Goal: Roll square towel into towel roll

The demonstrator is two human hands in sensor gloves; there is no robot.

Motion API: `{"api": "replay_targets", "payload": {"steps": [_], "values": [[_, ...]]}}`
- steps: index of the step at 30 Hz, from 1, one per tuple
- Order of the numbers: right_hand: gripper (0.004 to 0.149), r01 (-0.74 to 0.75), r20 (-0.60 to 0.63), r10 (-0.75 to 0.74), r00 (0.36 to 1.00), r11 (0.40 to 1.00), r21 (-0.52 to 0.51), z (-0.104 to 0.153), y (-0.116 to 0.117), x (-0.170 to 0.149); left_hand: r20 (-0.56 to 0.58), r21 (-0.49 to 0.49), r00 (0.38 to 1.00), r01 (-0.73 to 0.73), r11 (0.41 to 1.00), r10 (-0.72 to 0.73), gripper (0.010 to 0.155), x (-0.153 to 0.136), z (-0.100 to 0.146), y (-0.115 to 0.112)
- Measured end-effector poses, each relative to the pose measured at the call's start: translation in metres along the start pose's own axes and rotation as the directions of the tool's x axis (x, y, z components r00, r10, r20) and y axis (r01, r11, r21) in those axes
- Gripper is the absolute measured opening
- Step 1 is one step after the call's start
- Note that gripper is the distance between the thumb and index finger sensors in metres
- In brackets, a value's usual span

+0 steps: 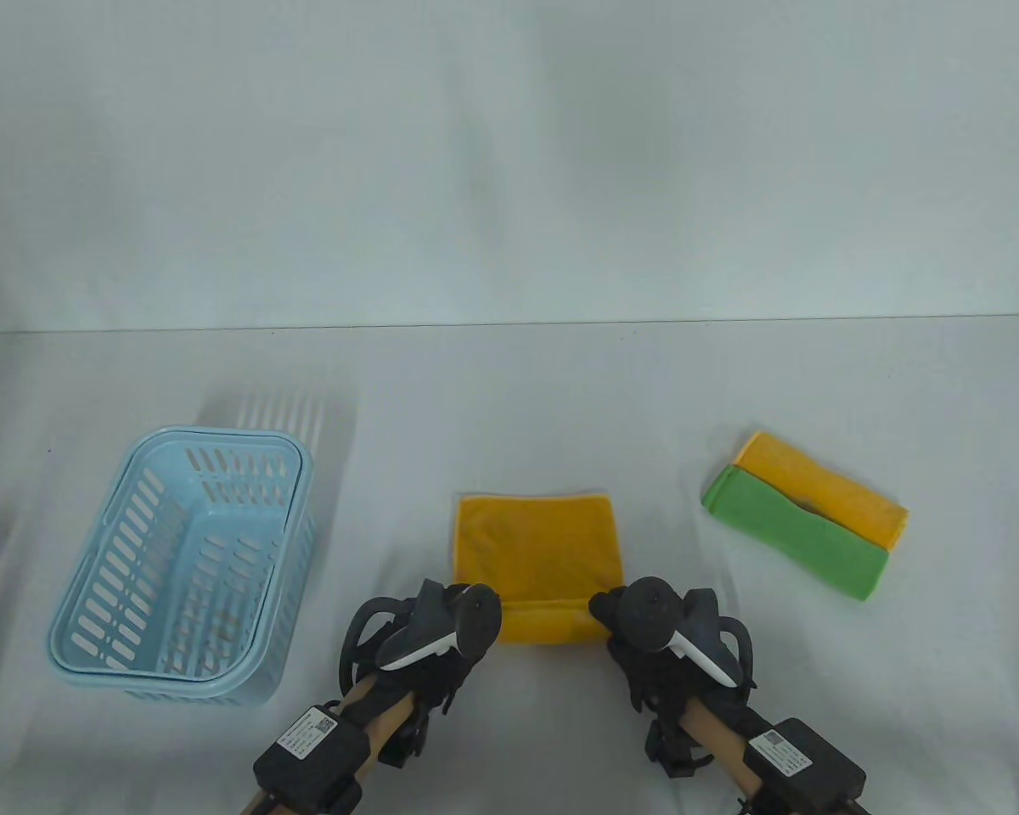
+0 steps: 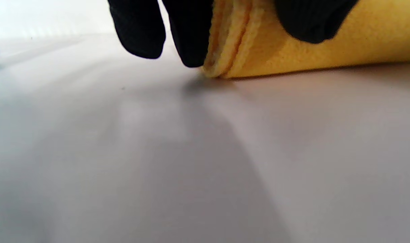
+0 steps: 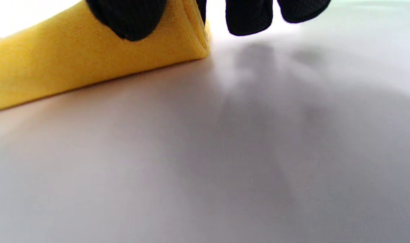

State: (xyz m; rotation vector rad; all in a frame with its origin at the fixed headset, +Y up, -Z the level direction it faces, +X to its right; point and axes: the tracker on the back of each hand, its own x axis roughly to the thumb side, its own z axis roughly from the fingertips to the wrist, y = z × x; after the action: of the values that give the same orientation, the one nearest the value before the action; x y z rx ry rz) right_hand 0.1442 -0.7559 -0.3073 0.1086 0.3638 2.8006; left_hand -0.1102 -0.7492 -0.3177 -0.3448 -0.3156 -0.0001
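Observation:
A yellow square towel (image 1: 537,543) lies on the white table in front of me, its near edge turned over into a short roll (image 1: 550,621). My left hand (image 1: 467,615) holds the roll's left end, thumb on the front of the roll (image 2: 312,50) and fingers (image 2: 191,37) behind it. My right hand (image 1: 613,613) holds the right end the same way, thumb (image 3: 127,18) pressed on the yellow roll (image 3: 73,71). The trackers hide most of both hands in the table view.
A light blue slotted basket (image 1: 119,628) stands at the left. Two folded towels, one green (image 1: 794,533) and one yellow (image 1: 832,497), lie at the right. The table's far edge (image 1: 509,321) meets a white backdrop.

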Motion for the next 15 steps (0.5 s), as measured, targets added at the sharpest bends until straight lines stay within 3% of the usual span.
{"api": "replay_targets", "payload": {"steps": [6,15], "values": [[0.056,0.148,-0.03,-0.148,0.989,0.989,-0.006,-0.001,-0.009,-0.008,-0.033,-0.045,0.972,-0.233,0.972,0.231,0.064,-0.014,-0.002,0.005],[0.058,0.248,-0.088,-0.248,0.965,0.969,-0.02,-0.001,-0.011,-0.015,-0.095,-0.011,0.945,-0.317,0.948,0.314,0.063,-0.022,0.001,0.01]]}}
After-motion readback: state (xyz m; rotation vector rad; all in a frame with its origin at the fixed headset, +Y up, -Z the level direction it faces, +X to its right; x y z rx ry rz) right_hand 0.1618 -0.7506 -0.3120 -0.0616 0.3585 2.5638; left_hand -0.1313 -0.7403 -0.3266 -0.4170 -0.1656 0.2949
